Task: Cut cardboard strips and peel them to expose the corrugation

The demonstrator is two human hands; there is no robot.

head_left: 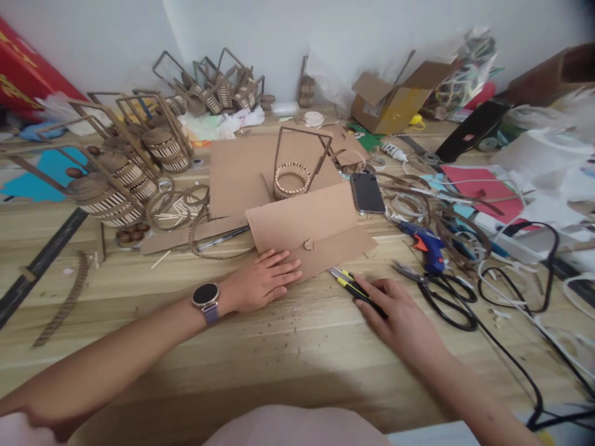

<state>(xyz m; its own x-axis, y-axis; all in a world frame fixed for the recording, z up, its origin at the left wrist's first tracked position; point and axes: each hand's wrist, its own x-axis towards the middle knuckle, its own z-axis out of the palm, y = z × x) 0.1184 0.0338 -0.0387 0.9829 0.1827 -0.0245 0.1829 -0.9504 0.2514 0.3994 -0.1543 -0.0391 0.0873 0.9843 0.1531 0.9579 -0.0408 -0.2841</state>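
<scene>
My left hand (266, 282) lies flat, fingers spread, its fingertips on the near left part of a brown cardboard sheet (302, 217) that has a crease across it. A small brown scrap (309, 244) rests on that sheet. In my right hand (390, 310) is a yellow and black utility knife (356, 288), low over the table, with its blade end close to the sheet's near edge. Just behind the sheet stands a small round basket (292, 179) with a tall angular handle, on a larger piece of cardboard (232, 167).
To the right lie black-handled scissors (449, 300), a blue glue gun (427, 244), a phone (367, 192) and tangled cords. Several handled baskets (116, 179) stand at the left, more at the back wall. An open cardboard box (400, 93) sits at the back right.
</scene>
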